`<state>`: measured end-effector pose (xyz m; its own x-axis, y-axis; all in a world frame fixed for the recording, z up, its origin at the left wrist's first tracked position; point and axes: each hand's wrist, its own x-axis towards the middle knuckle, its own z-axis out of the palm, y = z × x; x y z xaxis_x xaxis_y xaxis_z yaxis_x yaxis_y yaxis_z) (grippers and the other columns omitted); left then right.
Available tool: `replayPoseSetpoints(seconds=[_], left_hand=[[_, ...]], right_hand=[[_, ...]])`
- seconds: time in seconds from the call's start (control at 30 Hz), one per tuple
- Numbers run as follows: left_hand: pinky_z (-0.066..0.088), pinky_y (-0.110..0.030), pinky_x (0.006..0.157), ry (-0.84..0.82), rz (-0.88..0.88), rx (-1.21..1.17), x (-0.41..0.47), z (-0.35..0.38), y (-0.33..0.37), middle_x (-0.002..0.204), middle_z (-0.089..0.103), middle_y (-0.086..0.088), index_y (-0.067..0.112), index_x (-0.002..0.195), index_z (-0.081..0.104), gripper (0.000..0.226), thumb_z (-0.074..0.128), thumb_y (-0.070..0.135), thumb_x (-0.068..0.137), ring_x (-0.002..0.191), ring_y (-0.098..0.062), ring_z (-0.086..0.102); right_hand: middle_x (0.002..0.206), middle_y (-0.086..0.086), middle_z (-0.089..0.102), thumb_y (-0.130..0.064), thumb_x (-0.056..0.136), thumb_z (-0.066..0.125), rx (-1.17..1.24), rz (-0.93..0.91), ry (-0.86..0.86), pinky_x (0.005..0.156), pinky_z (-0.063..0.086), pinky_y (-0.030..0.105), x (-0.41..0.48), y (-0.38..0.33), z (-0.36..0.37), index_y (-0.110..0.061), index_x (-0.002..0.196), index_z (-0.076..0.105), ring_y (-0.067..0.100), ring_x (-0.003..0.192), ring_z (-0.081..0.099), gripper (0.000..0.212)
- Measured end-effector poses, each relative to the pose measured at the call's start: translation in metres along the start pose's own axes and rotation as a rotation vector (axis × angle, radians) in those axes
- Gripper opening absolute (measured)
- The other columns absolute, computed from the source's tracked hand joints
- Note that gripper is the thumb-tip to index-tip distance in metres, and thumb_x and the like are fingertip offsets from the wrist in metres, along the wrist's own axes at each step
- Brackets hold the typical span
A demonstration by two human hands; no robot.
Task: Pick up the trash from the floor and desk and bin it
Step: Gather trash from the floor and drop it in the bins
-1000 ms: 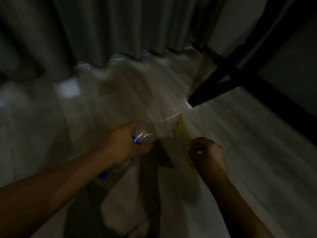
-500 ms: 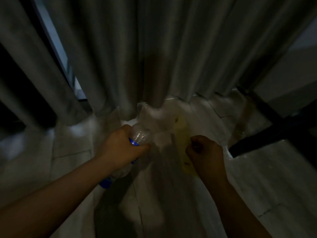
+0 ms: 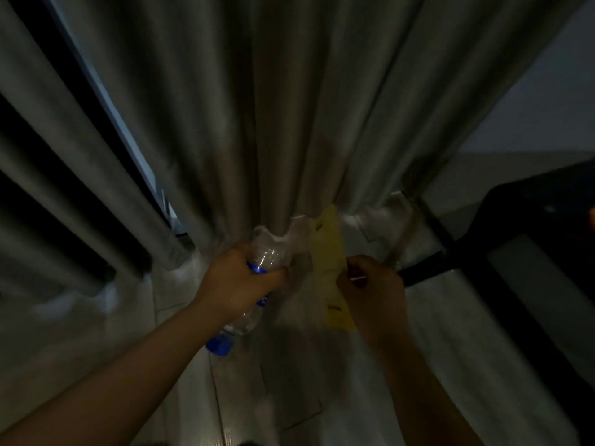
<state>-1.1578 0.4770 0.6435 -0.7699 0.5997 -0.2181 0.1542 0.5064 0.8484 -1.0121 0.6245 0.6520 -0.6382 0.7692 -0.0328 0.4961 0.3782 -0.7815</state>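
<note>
Head view, dim light, some blur.

Left hand: fingers and thumb curled round a clear plastic bottle, gripping it about the middle, over a blue label. The bottle lies tilted, base up and away from the person, blue cap down and toward the person, below the wrist. It is held in the air above the floor.

Right hand: fingers curled, thumb and fingertips pinching the right edge of a yellow sheet. The sheet stands nearly upright, a long narrow strip with small dark marks near its top and bottom. Its lower end hangs beside the right wrist. It is also off the floor, just beside the bottle, between the two hands.

A pale scrap, crumpled and translucent, shows between the bottle's base and the top of the sheet. Cannot tell which hand holds it, or whether it touches the bottle.

Surroundings: grey curtain in heavy folds fills the upper view, its hem reaching the floor just behind the hands. A bluish window gap shows between folds at left. The floor is pale tile with visible joints. At right, a black frame runs diagonally, one bar ending close to the right hand. A plain wall sits above it.
</note>
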Motion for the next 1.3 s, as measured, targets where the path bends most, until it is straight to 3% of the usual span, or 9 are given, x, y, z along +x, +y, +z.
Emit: replayPoseSetpoints(seconds=[0.2,0.3,0.37,0.47,0.7,0.9,1.13,1.3], left_hand=[[0.041,-0.017,0.060,0.005,0.085,0.066,-0.038,-0.071,0.174,0.085,0.060,0.010,0.024,0.098,0.058,0.040,0.075,0.047,0.070,0.076,-0.001,0.055],[0.038,-0.015,0.057,0.008,0.157,0.037,-0.060,-0.094,0.241,0.078,0.059,0.016,0.029,0.085,0.060,0.029,0.075,0.046,0.068,0.071,0.005,0.054],[0.038,-0.011,0.055,0.007,0.210,-0.012,-0.073,-0.101,0.284,0.075,0.059,0.020,0.032,0.074,0.057,0.024,0.077,0.045,0.067,0.065,0.009,0.054],[0.037,-0.007,0.052,-0.032,0.309,-0.034,-0.086,-0.100,0.345,0.078,0.064,0.017,0.030,0.083,0.062,0.033,0.077,0.052,0.064,0.067,0.010,0.057],[0.044,-0.016,0.057,-0.122,0.488,-0.100,-0.105,-0.064,0.448,0.083,0.066,0.011,0.030,0.087,0.060,0.042,0.077,0.057,0.060,0.073,-0.001,0.063],[0.042,-0.017,0.057,-0.160,0.641,-0.107,-0.121,-0.003,0.517,0.079,0.067,0.012,0.027,0.085,0.064,0.040,0.076,0.056,0.061,0.071,-0.001,0.063],[0.043,-0.020,0.056,-0.444,0.794,-0.148,-0.129,0.080,0.587,0.080,0.065,0.009,0.027,0.083,0.058,0.042,0.075,0.057,0.060,0.069,-0.005,0.063],[0.045,-0.020,0.059,-0.749,0.914,-0.184,-0.143,0.148,0.617,0.084,0.067,0.009,0.029,0.090,0.059,0.044,0.076,0.057,0.061,0.072,-0.004,0.064]], right_hand=[[0.067,-0.028,0.057,-0.021,0.083,0.063,0.025,-0.069,0.149,0.055,0.038,0.004,-0.016,-0.132,-0.134,-0.040,0.077,0.059,-0.016,0.066,0.056,0.021],[0.068,-0.027,0.057,-0.017,0.082,0.064,0.068,-0.126,0.285,0.057,0.037,-0.002,-0.033,-0.179,-0.188,-0.042,0.077,0.058,-0.020,0.069,0.055,0.026],[0.071,-0.022,0.061,-0.015,0.081,0.064,0.102,-0.144,0.359,0.055,0.039,0.002,-0.044,-0.200,-0.220,-0.042,0.076,0.059,-0.012,0.069,0.059,0.028],[0.068,-0.011,0.066,-0.013,0.080,0.063,0.205,-0.154,0.452,0.053,0.042,0.006,-0.059,-0.217,-0.264,-0.031,0.075,0.065,-0.003,0.063,0.061,0.019],[0.059,-0.014,0.062,-0.005,0.081,0.065,0.243,-0.267,0.673,0.051,0.039,0.008,-0.070,-0.221,-0.365,-0.020,0.081,0.070,-0.001,0.048,0.054,0.016],[0.069,-0.001,0.070,-0.008,0.080,0.065,0.248,-0.170,0.823,0.063,0.057,0.037,-0.088,-0.201,-0.449,-0.020,0.084,0.071,0.015,0.061,0.065,0.014],[0.072,-0.013,0.070,-0.017,0.079,0.064,0.093,-0.029,1.140,0.062,0.059,0.039,-0.131,-0.177,-0.522,-0.028,0.084,0.071,0.006,0.062,0.065,0.014],[0.076,-0.009,0.069,-0.016,0.080,0.067,-0.069,0.137,1.408,0.068,0.058,0.038,-0.173,-0.165,-0.545,-0.025,0.088,0.071,0.009,0.069,0.066,0.012]])
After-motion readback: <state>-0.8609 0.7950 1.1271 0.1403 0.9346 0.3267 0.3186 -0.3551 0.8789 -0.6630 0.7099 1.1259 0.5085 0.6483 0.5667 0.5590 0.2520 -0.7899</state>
